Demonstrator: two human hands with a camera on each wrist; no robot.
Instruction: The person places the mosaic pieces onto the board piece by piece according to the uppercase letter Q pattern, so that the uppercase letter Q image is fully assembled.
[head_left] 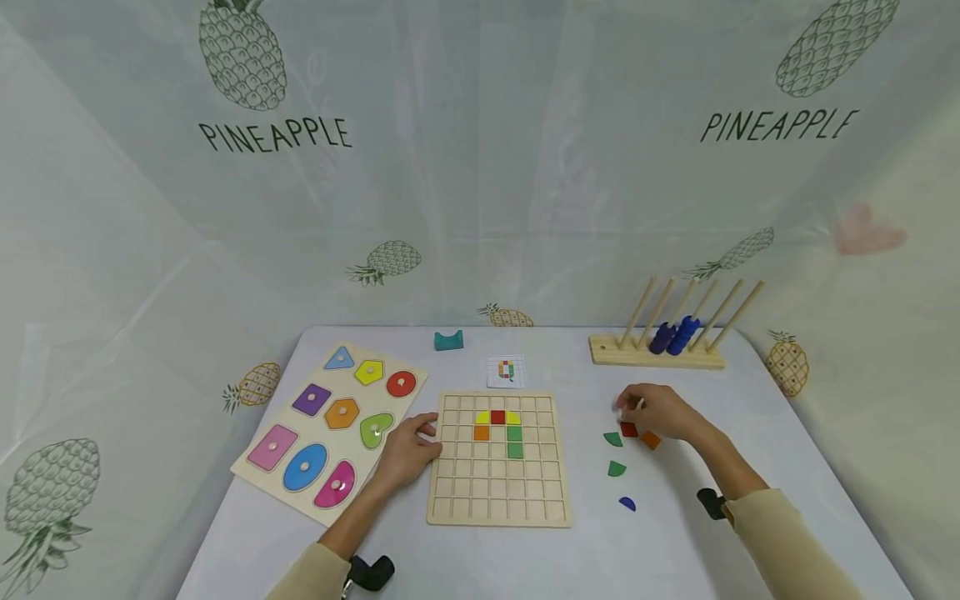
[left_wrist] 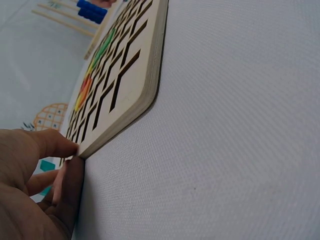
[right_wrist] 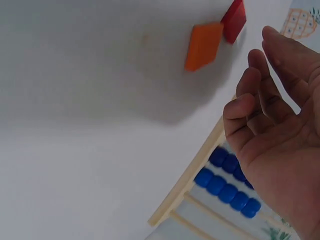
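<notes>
The left hand (left_wrist: 20, 205), lower left, touched the edge of a wooden grid board (left_wrist: 137, 86) bearing green pieces (left_wrist: 104, 49) and orange-red and yellow ones. White tabletop (left_wrist: 215, 125) filled the right; blue beads (left_wrist: 91, 11) and a teal block (left_wrist: 47, 165) appeared beyond the board.

The head view looked forward and down from the near side at the table (head_left: 510, 562). The 2 wrist views sat lower, closer and tilted, facing far: the left along the board (head_left: 498, 470), the right toward the rack (head_left: 637, 357). All 3 views shared the rack.
</notes>
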